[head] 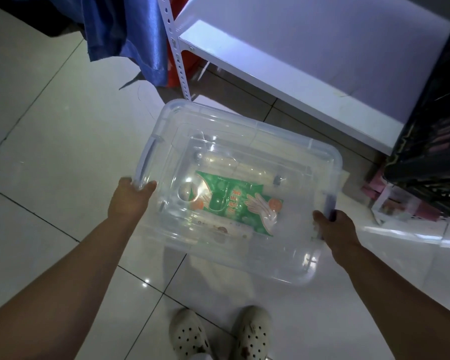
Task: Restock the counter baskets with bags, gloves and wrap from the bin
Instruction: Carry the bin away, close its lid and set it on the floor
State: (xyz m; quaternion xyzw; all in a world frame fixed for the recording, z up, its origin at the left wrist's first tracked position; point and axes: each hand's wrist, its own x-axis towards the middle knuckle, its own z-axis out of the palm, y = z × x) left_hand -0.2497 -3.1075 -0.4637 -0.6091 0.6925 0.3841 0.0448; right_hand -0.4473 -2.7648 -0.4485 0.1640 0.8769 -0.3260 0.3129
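A clear plastic bin with its lid on hangs above the tiled floor, held by both side handles. My left hand grips the left handle and my right hand grips the right one. Through the lid I see a green pack of gloves lying flat, pale rolls of wrap behind it and a flat printed pack in front. No counter baskets are in view.
A white metal shelf stands ahead at the right with a perforated upright. Blue cloth hangs at the top left. A dark basket is at the right edge. My feet in white clogs stand on the floor.
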